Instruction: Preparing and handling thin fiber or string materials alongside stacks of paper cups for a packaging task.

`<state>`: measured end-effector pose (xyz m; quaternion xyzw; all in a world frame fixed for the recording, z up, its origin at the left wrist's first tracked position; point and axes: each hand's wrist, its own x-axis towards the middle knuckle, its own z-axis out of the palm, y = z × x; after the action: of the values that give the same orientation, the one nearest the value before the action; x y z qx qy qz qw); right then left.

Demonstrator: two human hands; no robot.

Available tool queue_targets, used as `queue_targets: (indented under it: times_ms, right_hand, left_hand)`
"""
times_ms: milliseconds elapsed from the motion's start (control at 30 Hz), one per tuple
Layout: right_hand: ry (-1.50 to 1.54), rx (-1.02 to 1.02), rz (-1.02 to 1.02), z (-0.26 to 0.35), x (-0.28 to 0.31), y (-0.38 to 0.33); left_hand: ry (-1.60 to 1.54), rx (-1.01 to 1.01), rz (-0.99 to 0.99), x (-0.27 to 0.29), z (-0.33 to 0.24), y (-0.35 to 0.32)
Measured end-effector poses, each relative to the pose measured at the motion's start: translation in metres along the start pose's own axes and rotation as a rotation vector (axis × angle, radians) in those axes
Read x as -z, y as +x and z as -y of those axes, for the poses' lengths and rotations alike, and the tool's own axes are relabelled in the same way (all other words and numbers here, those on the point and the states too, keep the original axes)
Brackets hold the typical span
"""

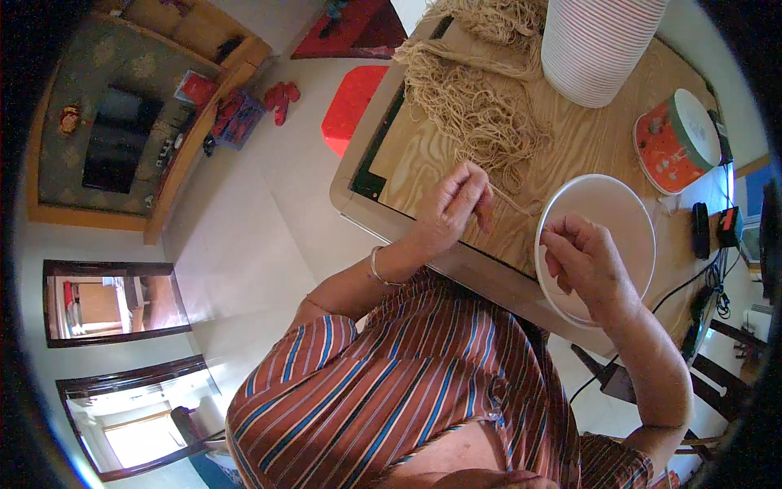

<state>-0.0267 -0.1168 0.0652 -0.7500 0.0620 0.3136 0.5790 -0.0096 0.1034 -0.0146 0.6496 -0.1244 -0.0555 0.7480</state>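
From my feed, the left hand is pinching a single tan strand between closed fingertips – it trails off the tangled heap of yarn on the wooden table. The right hand grips the rim of a white plate, fingers curled – a stack of plates and an orange tin sit beyond.

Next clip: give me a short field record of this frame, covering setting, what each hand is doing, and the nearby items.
setting: wooden table seen from above, tiled floor beside it
left hand: pinching a thin strand from the beige string pile
right hand: fingers curled over the white round bowl at the table edge
nearby: tall stack of white bowls; orange round tin with white lid
clothing: striped shirt, bangle on left wrist
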Motion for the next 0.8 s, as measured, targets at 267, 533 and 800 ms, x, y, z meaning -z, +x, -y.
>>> queue_targets:
  times_ms: [267, 533, 800]
  right_hand:
    - [-0.185, 0.255, -0.071, -0.011, -0.001, 0.008]
    - [-0.289, 0.492, -0.1, -0.02, -0.009, 0.009]
    - [-1.054, 0.662, -0.329, -0.013, -0.011, -0.01]
  left_hand:
    - [0.474, -0.63, 0.158, -0.014, -0.044, 0.023]
    - [0.602, -0.708, 0.344, -0.04, -0.03, 0.072]
    - [0.681, -0.624, 0.608, -0.043, -0.034, 0.101]
